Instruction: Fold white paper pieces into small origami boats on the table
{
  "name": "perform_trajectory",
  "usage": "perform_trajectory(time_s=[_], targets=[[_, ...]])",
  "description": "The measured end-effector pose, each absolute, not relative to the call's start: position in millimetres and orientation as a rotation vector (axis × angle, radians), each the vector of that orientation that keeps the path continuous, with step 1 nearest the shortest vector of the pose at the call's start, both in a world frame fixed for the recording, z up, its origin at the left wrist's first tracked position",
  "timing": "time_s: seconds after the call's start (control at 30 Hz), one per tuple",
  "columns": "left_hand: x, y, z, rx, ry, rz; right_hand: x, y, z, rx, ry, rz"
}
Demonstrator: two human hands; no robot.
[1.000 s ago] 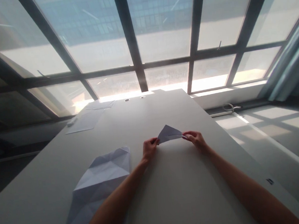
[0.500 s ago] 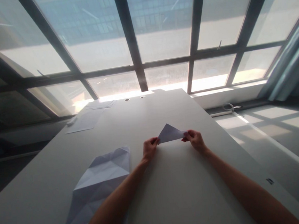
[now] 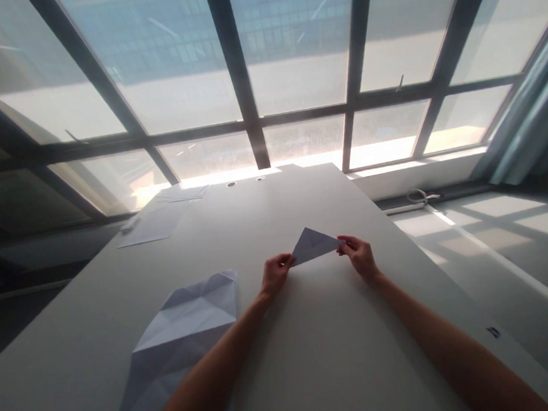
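Observation:
A small folded paper triangle [image 3: 314, 245], white with a shaded face, is held between my two hands above the white table [image 3: 309, 337]. My left hand [image 3: 276, 273] pinches its left corner, fingers closed. At the opposite corner, the thumb and fingers of my right hand [image 3: 359, 257] are closed on the paper. The triangle's peak points away from me, and its right side sits slightly higher than its left. Beside my left forearm lies a large creased sheet of paper [image 3: 184, 335], partly covered by that arm.
Flat paper sheets [image 3: 153, 222] lie at the table's far left, with a small white object [image 3: 130, 224] beside them. Two round holes [image 3: 231, 184] are near the far edge. A dark mark [image 3: 493, 332] shows at the right edge. Windows stand beyond; a curtain [image 3: 527, 106] hangs right.
The paper triangle has tilted, its right corner now a little higher and its left a little lower. My right hand's fingers have shifted slightly on that corner. Both hands still hold it.

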State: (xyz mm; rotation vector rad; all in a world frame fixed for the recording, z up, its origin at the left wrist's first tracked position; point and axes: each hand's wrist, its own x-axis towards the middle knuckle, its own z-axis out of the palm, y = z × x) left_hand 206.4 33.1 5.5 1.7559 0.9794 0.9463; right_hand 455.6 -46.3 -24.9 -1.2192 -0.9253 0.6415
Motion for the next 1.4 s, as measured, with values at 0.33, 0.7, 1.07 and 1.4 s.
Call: perform_trajectory(time_s=[0.33, 0.7, 1.07, 1.4], targets=[[205.0, 32.7, 5.2, 1.793, 0.930, 0.938, 460.9, -42.2, -29.8, -1.323, -1.047, 0.484], [205.4, 36.4, -6.7, 2.056, 0.905, 0.828, 457.3, -44.1, -27.8, -1.444, -1.018, 0.407], [209.6, 20.4, -0.2, 2.665, 0.816, 0.493, 461.3, -53.5, -25.9, -1.953, -1.363, 0.060], [209.3, 15.3, 2.7, 2.914, 0.423, 0.277, 442.5, -61.3, -15.8, -1.982, -1.594, -0.046]])
